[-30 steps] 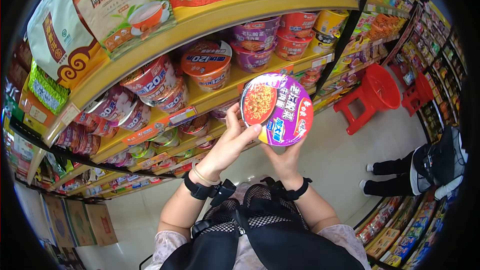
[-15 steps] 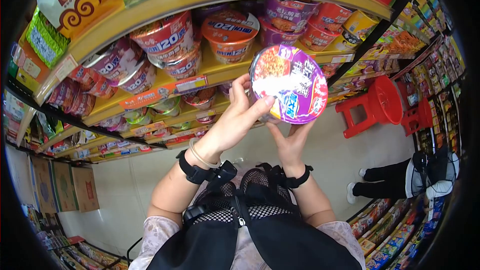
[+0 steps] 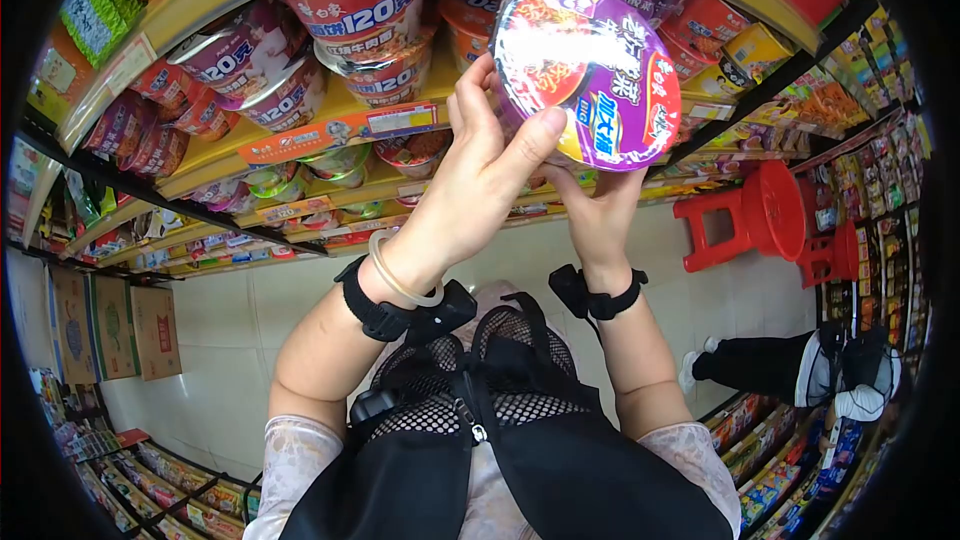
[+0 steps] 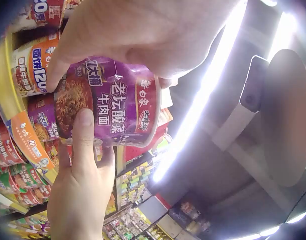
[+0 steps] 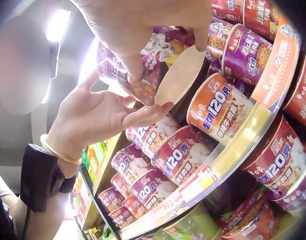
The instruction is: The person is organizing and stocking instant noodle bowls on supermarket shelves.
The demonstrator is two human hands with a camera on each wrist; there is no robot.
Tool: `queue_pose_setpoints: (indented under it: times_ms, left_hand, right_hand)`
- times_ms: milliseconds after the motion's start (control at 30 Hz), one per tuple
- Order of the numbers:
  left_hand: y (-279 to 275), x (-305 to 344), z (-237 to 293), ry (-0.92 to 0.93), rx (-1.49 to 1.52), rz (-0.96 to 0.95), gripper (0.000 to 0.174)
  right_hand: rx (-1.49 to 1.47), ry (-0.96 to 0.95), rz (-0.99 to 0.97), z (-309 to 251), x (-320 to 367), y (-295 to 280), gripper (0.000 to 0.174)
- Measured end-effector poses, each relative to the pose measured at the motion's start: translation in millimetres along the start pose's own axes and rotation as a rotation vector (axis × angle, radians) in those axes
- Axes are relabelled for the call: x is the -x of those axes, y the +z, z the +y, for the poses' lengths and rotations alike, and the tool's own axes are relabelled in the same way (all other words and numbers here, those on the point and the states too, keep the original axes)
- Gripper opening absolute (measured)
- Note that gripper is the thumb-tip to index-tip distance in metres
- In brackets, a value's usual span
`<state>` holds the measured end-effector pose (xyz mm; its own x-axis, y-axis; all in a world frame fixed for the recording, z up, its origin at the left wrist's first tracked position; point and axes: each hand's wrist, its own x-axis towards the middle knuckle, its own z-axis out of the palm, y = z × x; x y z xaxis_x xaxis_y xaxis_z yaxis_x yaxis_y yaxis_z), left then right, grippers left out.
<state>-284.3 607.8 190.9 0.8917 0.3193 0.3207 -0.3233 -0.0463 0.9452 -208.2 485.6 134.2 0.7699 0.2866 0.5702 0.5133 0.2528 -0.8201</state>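
Note:
Both hands hold a purple instant noodle tub (image 3: 600, 90) in front of the shelf, its printed lid facing up to the head camera with a bright glare on it. The left hand (image 3: 480, 170) grips its left side, thumb over the lid's edge. My right hand (image 3: 603, 212) holds the near right side from below, its fingers partly hidden behind the tub. In the left wrist view, the right thumb (image 4: 84, 135) presses along the printed wall. The right wrist view shows the tub's pale round bottom (image 5: 180, 77), with left fingertips at its edge.
Stacked noodle tubs (image 3: 360, 20) fill the shelf behind, above a label strip (image 3: 345, 132). Red plastic stools (image 3: 775, 210) stand on the floor at right. Another person (image 3: 760, 365) is farther right. Cardboard boxes (image 3: 112, 330) lean at left.
The tub and both hands have moved up in the head view, and the tub now overlaps the shelf tubs. The view itself has shifted too. Both hands keep their hold.

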Motion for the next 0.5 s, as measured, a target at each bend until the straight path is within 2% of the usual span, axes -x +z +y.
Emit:
queue_pose_setpoints:
  times_ms: [233, 433, 467, 500]
  left_hand:
    - [-14, -7, 1, 0.018, -0.05, 0.002, 0.093]
    - [-20, -14, -15, 0.061, -0.256, -0.021, 0.099]
    - [-15, -14, -11, 0.014, -0.056, 0.0, 0.099]
    - [-17, -17, -13, 0.012, -0.054, -0.003, 0.099]
  right_hand:
    - [0.032, -0.076, -0.059, 2, -27, 9, 0.08]
    - [0.11, -0.141, -0.097, 16, -46, 7, 0.09]
    - [0.117, -0.118, -0.098, 16, -50, 7, 0.09]
    - [0.124, -0.096, -0.099, 17, -54, 7, 0.09]
